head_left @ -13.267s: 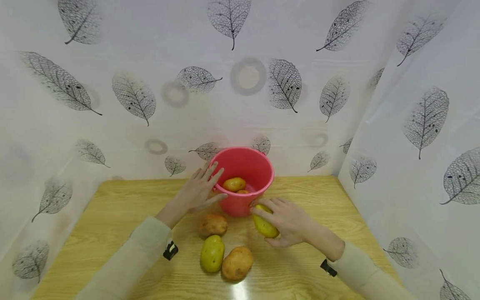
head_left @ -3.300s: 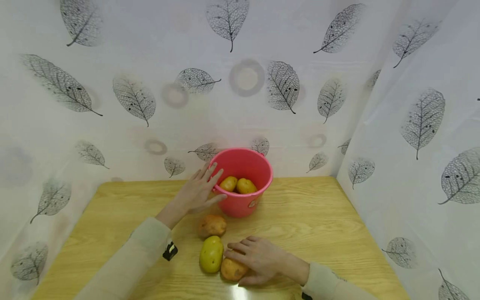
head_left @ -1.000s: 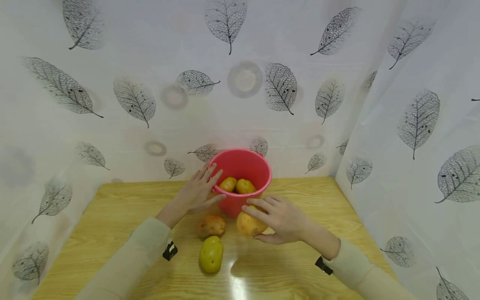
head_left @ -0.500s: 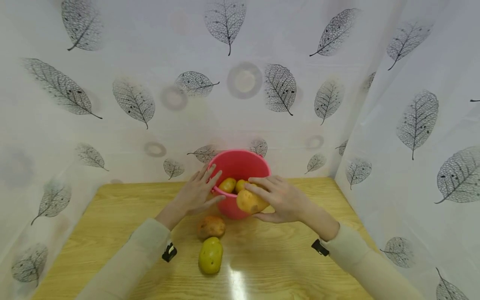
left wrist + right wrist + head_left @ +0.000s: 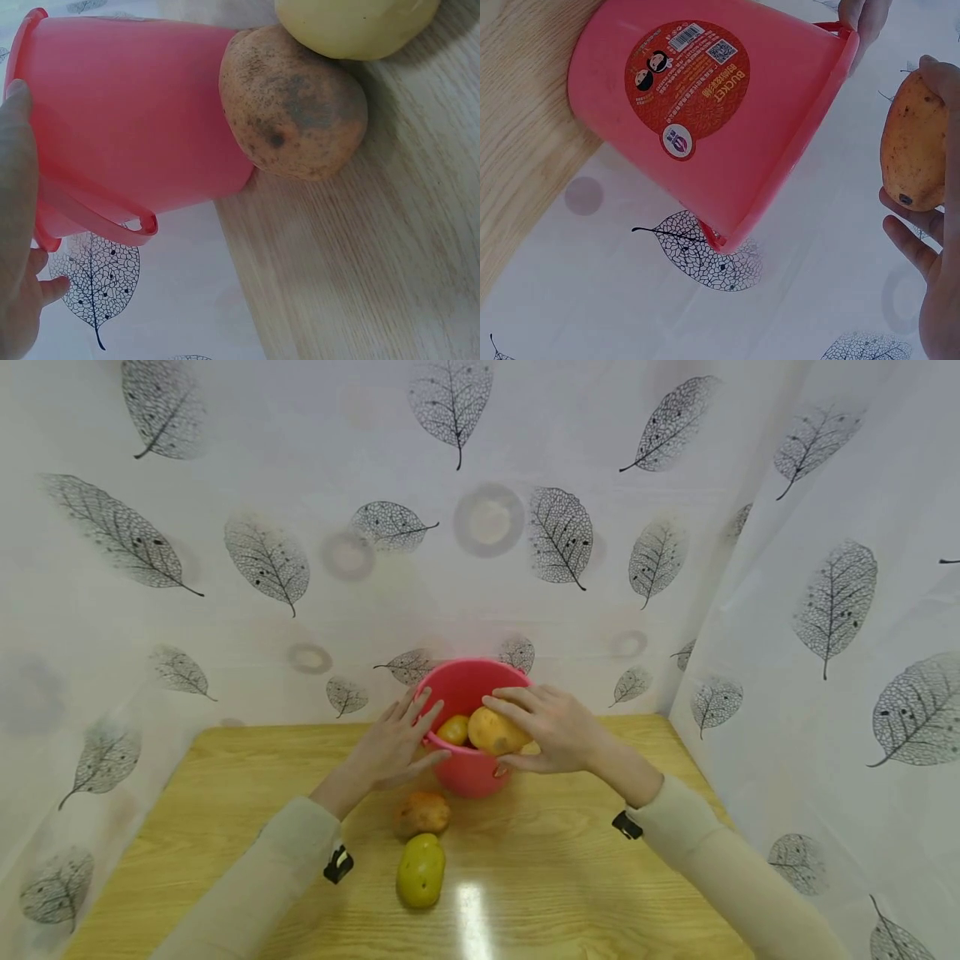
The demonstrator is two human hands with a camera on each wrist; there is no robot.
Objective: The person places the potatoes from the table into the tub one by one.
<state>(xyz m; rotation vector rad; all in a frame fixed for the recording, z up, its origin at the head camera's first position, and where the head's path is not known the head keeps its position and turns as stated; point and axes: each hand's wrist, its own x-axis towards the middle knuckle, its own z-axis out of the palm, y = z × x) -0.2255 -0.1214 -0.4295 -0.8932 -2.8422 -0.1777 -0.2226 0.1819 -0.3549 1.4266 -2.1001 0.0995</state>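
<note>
My right hand [image 5: 558, 731] grips a tan potato [image 5: 495, 732] over the near right rim of the pink bucket [image 5: 468, 777]. In the right wrist view this potato [image 5: 915, 146] shows a dark spot at its lower end, above the bucket mouth. My left hand [image 5: 393, 747] rests at the bucket's left rim with its fingers spread and mostly straight. Inside the bucket lies a yellowish potato [image 5: 454, 729]; the held one hides the other seen there earlier. A brown-skinned potato [image 5: 422, 814] lies close before the bucket, and a greenish-yellow potato [image 5: 421, 872] is nearer me.
The bucket stands on a wooden table [image 5: 600, 877], near its back edge. Behind and at both sides hangs a white curtain [image 5: 480, 602] with a leaf print. A pink handle [image 5: 112, 225] hangs down the bucket's side in the left wrist view.
My right hand has lifted the tan potato from the table up to the bucket's rim, moving it up and forward. Earlier, it carried another potato there. The left hand stays at the rim.
</note>
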